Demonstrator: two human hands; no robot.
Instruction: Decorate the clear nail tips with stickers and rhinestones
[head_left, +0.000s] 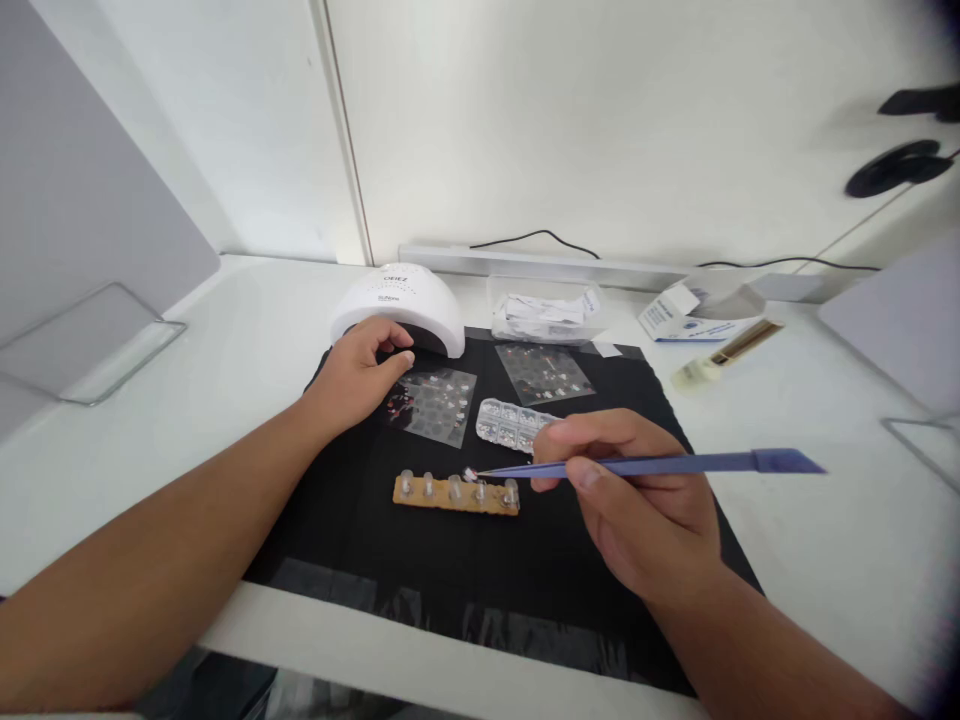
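My right hand pinches purple tweezers, held almost level with the tip pointing left. At the tip is a tiny white-and-red piece, too small to make out fully. Just below it lies a tan strip with several short clear pegs standing in a row. My left hand rests in front of the white nail lamp, thumb apart from its curled fingers, with nothing visible in it. Its thumb is close to a clear sheet of small red and white pieces.
A second clear sheet and a compartment case, partly behind my right hand, lie on the black mat. Behind stand a clear bin of papers, an open white box and a small bottle with a brush.
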